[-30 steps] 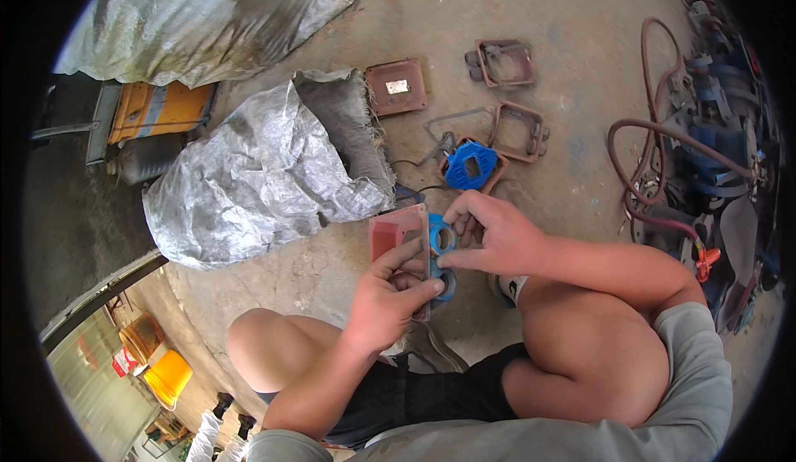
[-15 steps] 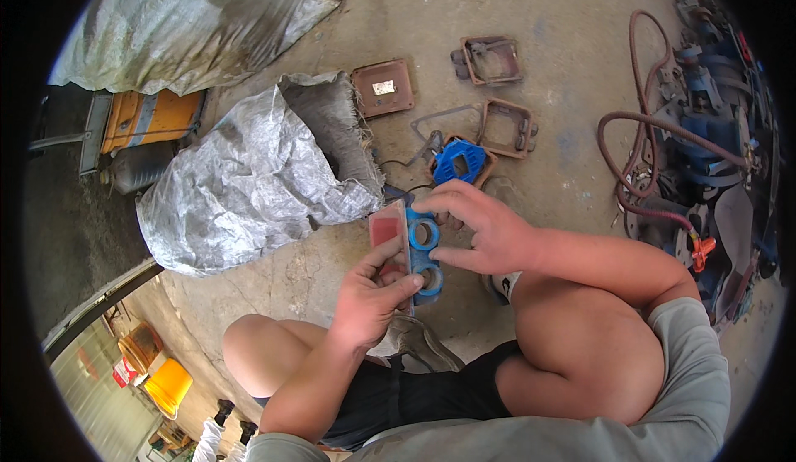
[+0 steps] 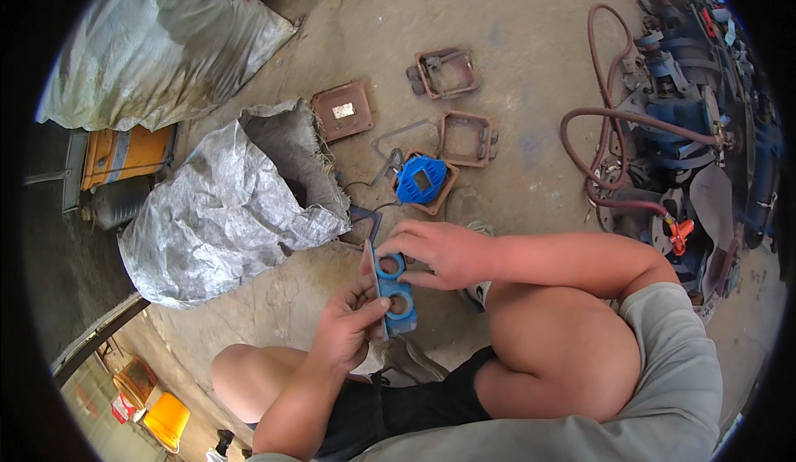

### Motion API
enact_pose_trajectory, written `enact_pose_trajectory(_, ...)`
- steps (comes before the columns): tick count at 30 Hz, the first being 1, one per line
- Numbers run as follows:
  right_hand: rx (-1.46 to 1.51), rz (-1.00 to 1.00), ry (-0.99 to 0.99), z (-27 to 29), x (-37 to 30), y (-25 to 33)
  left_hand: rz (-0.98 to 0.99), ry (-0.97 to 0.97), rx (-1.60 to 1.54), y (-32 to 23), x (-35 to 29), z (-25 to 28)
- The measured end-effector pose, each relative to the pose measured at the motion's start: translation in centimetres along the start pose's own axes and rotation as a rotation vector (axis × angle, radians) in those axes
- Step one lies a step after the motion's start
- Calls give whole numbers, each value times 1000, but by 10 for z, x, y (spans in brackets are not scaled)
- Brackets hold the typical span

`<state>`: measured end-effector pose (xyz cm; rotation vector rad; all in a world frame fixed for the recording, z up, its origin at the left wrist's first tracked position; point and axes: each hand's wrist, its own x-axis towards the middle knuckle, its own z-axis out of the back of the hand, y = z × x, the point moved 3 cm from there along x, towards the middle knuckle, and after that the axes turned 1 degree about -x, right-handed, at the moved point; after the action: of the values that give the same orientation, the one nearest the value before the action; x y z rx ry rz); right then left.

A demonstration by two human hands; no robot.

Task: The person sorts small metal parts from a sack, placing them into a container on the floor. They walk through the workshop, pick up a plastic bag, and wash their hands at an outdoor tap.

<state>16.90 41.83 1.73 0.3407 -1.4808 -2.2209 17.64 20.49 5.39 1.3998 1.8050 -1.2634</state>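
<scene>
Over my lap, a blue metal box (image 3: 405,289) with two round ringed openings is turned on edge. A thin, flat plate (image 3: 369,265) with a reddish face lies along its left side. My left hand (image 3: 342,331) is closed on the lower part, its thumb at the lower ring and its fingers behind the plate. From the upper right my right hand (image 3: 444,255) grips around the upper ring, thumb below it and fingers over the top end. Its fingertips are partly hidden.
Beyond my hands, a blue slotted cover (image 3: 420,180) rests on a rusty square frame. Farther off lie two rusty frames (image 3: 466,139) and a square lid (image 3: 343,111). A silvery woven sack (image 3: 220,205) lies left. A reddish hose (image 3: 638,115) loops beside metal parts on the right.
The view has shifted, with the floor objects now farther left and lower. The box has tilted, showing less of the plate's reddish face. Both hands stay on it.
</scene>
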Motion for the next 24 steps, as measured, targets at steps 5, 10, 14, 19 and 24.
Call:
enact_pose_trajectory(5, -60, -39, 17, 1, 0, -1, 44, -12, -23, 4, 2, 5)
enact_pose_trajectory(10, 159, -132, 68, 0, -6, 2, 4, 35, 60, 6, 6, 3)
enact_pose_trajectory(14, 30, -109, 93, 0, -7, -2, 86, 13, 127, 9, 6, 4)
enact_pose_trajectory(19, -185, -61, 128, 3, -10, -7, 85, 69, 181, 8, 4, -2)
enact_pose_trajectory(24, 17, -63, 77, 6, -12, -5, 41, 6, 120, 10, 3, -6)
